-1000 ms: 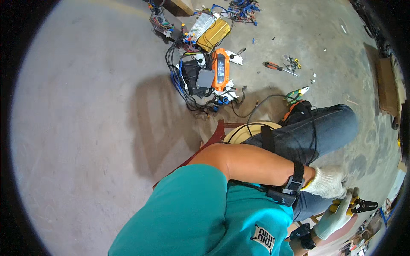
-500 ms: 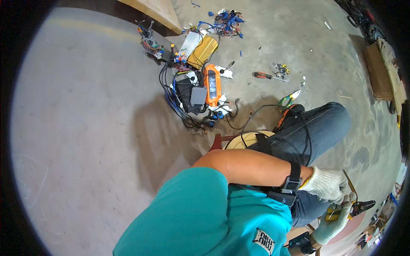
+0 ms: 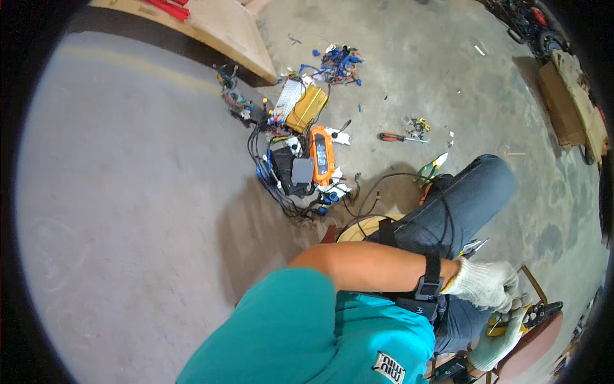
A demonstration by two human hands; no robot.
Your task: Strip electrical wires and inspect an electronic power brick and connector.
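Note:
Both of my hands wear white knit gloves and meet at the lower right. My right hand (image 3: 502, 344) is wrapped round wire strippers (image 3: 545, 313) with yellow handles and a dark head. My left hand (image 3: 485, 283) is closed, its fingertips close to the strippers; whatever it pinches is hidden by the glove. A black cable (image 3: 453, 223) loops over my jeans-covered thigh. Just past my left wrist a pointed metal tool (image 3: 474, 246) shows in part beside the thigh.
An orange-framed device (image 3: 321, 155), a gold metal box (image 3: 307, 109) and tangled black wires lie on the floor. Beyond sits a blue wire heap (image 3: 340, 64). A screwdriver (image 3: 401, 137) and green-handled pliers (image 3: 432, 168) lie nearer. A reddish seat (image 3: 532, 349) stands beside my right hand.
The view has shifted, so the floor items sit lower and red things on the wooden table show at the top. The pointed tool by my thigh has come into sight. Both hands keep their hold.

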